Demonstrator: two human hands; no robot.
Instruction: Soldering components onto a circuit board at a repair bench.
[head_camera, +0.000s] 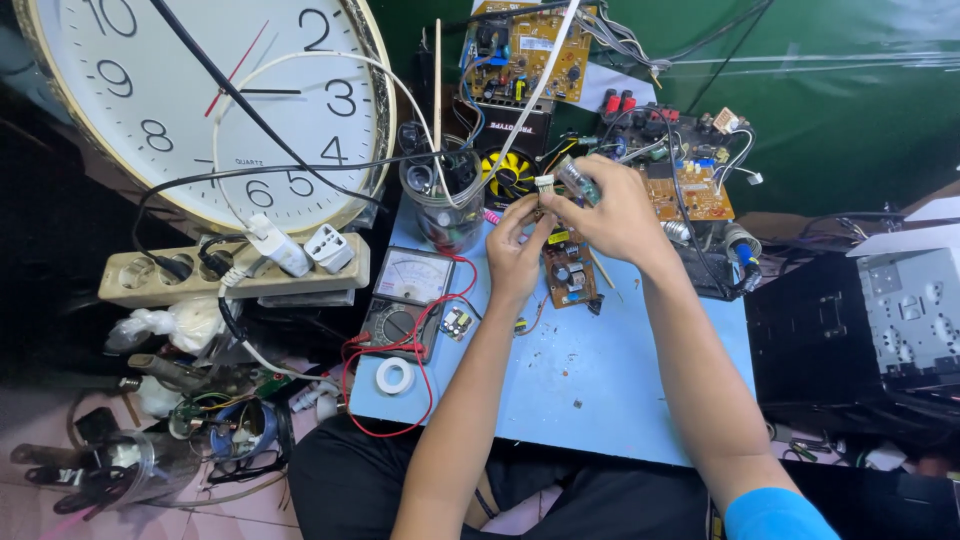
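Both hands are up over the far edge of the blue table (600, 370). The left hand (515, 250) pinches a small brown circuit board (570, 272) at its top, and the right hand (610, 210) has its grip closed on a small white-tipped part (560, 182) at twelve o'clock above it. The multimeter (408, 300) lies at nine o'clock. Best to brace the wrists and keep that board level.

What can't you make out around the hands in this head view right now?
- Small part pinched by left hand: too small, covered by fingertips.
- Glassy cylinder in right hand: partly hidden by fingers, blurred.
- Small circuit board below: top hidden by both hands.
- Clock: cut off by top edge.
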